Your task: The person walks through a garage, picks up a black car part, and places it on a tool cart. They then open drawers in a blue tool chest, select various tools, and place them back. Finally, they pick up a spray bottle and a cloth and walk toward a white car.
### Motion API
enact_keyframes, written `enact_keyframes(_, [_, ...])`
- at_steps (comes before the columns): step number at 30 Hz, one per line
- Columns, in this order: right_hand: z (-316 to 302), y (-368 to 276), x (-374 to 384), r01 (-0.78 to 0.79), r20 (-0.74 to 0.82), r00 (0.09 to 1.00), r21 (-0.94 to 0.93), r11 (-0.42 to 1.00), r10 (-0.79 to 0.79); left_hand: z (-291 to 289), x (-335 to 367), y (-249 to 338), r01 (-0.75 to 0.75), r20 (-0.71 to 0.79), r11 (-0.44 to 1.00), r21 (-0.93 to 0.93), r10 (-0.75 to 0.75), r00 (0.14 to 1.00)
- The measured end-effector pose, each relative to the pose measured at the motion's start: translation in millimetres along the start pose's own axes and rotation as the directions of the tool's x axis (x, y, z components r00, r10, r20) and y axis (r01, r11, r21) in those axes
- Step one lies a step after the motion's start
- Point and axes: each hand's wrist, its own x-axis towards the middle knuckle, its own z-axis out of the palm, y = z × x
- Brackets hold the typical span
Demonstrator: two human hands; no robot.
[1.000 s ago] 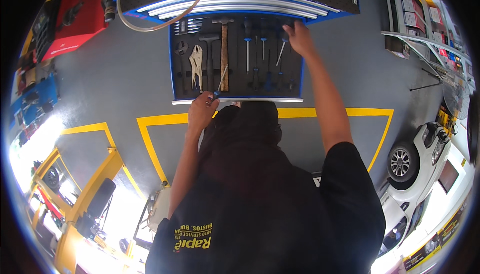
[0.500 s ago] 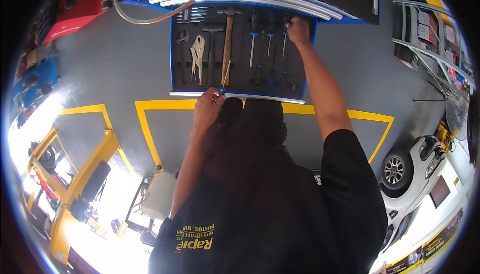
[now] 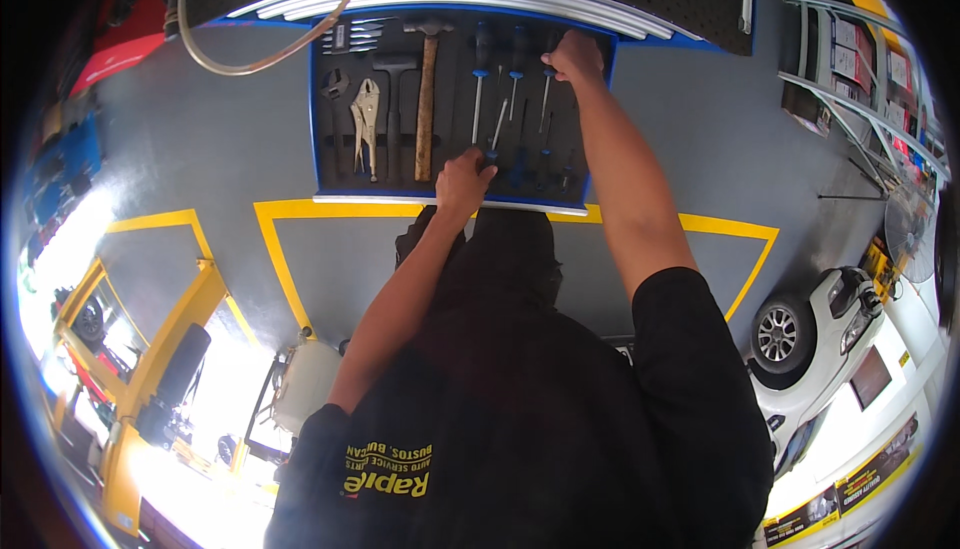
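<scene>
My left hand (image 3: 464,185) is closed around the handle of a screwdriver (image 3: 499,123), its shaft pointing up and away over the near part of the open tool drawer (image 3: 450,203). At the drawer's far right, my right hand (image 3: 577,57) is closed on the dark handle of another screwdriver (image 3: 545,101), whose shaft points toward me; the hand hides most of that handle. Left of it lie two more blue-collared screwdrivers, a long screwdriver (image 3: 477,107) and a shorter screwdriver (image 3: 514,91). Smaller screwdrivers (image 3: 545,164) sit nearer the front edge.
The drawer's left half holds a wooden-handled hammer (image 3: 426,109), a dark mallet (image 3: 393,124), locking pliers (image 3: 367,114), an adjustable wrench (image 3: 336,94) and a punch set (image 3: 358,37). A hose (image 3: 270,71) loops at upper left. Yellow lines (image 3: 330,209) mark the grey floor.
My left hand has moved right with its screwdriver, from in front of the drawer by the hammer to over the small screwdrivers. My right hand stays on its screwdriver; the view has shifted slightly.
</scene>
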Motion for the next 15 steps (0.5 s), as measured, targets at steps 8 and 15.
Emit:
enact_keyframes(8, [5.2,16.1,22.9,0.064,-0.172,0.976,-0.372,0.926,-0.136,37.5,15.3,24.9,0.077,0.068,0.996,0.034,-0.079,0.995])
enact_keyframes(15, [9.3,19.6,32.6,0.016,-0.075,0.996,-0.335,0.942,-0.044,70.8,19.0,35.0,-0.031,0.02,0.989,0.144,0.029,0.999])
